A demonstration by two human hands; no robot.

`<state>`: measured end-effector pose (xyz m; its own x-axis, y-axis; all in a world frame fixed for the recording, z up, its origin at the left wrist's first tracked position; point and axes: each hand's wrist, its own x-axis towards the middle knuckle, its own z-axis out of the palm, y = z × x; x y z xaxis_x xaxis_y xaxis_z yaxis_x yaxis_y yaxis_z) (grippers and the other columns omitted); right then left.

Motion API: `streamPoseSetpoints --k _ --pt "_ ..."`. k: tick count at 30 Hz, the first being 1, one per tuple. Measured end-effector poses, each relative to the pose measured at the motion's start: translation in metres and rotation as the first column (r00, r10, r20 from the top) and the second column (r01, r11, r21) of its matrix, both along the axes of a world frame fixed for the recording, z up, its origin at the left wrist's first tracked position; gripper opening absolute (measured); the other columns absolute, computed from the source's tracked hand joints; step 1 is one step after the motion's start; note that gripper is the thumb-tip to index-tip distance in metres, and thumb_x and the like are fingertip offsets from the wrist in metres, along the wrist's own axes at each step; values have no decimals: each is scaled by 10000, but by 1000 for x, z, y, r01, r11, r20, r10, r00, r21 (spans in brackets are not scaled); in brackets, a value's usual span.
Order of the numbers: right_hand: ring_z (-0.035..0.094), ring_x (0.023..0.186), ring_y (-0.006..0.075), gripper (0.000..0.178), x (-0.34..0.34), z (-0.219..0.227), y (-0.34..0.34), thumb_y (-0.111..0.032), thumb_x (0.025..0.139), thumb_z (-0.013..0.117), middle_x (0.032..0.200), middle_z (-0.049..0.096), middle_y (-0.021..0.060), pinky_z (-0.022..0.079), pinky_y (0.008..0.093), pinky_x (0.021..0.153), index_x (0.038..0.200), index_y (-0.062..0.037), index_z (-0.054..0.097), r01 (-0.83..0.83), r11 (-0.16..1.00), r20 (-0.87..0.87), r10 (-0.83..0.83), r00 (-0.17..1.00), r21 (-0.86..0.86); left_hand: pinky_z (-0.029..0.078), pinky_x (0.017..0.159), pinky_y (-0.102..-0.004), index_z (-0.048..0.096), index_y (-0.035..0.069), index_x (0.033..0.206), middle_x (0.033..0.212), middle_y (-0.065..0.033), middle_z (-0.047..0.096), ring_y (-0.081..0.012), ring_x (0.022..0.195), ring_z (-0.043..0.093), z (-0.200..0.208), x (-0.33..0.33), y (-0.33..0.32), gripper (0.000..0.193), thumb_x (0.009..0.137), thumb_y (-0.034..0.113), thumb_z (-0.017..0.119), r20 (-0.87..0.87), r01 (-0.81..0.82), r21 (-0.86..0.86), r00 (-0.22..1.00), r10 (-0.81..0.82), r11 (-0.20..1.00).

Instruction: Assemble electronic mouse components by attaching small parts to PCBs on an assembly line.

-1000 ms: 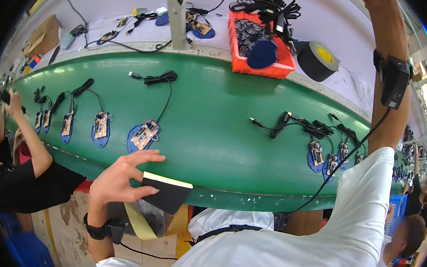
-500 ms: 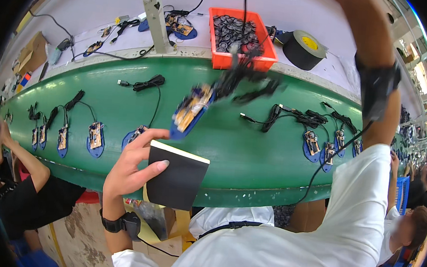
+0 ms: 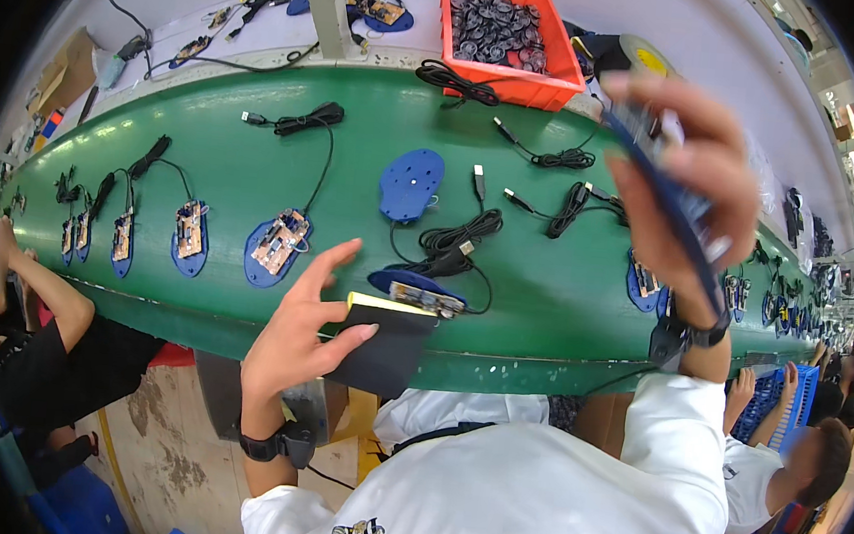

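My left hand (image 3: 306, 333) pinches a black-covered pad (image 3: 378, 349) with yellow page edges, thumb on the cover and index finger stretched out. Just past the pad, a blue mouse base (image 3: 378, 279) with a circuit board stands tilted. Beyond it another blue base (image 3: 411, 187) lies underside up, beside coiled black USB cables (image 3: 462, 232). My right hand (image 3: 695, 178), blurred by motion, is raised over the belt's right side. It grips a blue mouse base (image 3: 675, 198) seen nearly edge-on; whatever is on its far face is partly hidden.
Several blue bases with boards and cables, such as this mouse base (image 3: 278, 245), line the green belt (image 3: 353, 181). An orange bin (image 3: 562, 77) of round dark parts and a tape roll (image 3: 644, 58) stand on the back shelf. People sit at both sides.
My right arm has come down from high at the upper right and now holds a blue base. The blurred base and cables seen mid-air are no longer there; two bases lie mid-belt.
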<state>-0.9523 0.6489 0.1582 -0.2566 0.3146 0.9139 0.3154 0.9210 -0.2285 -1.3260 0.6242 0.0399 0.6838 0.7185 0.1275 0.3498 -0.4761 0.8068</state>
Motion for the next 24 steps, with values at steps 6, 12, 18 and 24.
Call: streamPoseSetpoints --k 6,12,18,24 --pt "687 1166 433 375 14 -46 -95 -119 771 813 1304 676 217 605 522 961 1112 -8 705 277 898 593 -22 805 -342 566 842 -388 783 -33 981 1357 -148 690 -310 1120 702 2 27 -11 214 821 75 875 -27 142 -38 989 -143 989" --pt "549 1399 390 480 14 -91 -99 -5 740 787 1368 641 178 431 538 1204 1214 -45 721 595 772 918 -38 395 -224 545 729 -380 738 -58 872 1122 -146 729 -288 876 677 -5 53 -25 201 830 76 882 93 111 -5 990 -110 994" --pt "585 1299 349 483 -8 -65 -65 45 751 713 1362 638 148 449 529 1089 1231 -18 709 489 723 786 122 606 -489 473 621 -369 696 -74 809 976 -132 701 -253 757 642 -4 46 -28 214 818 42 876 72 4 -121 997 5 993" --pt "599 1236 315 419 -47 -86 7 -33 773 746 1294 646 128 479 450 989 1189 -48 699 386 915 814 -134 565 -117 561 862 -450 714 -27 756 1177 -172 669 -360 1079 662 31 38 -47 208 702 58 896 24 133 -18 991 -133 991"
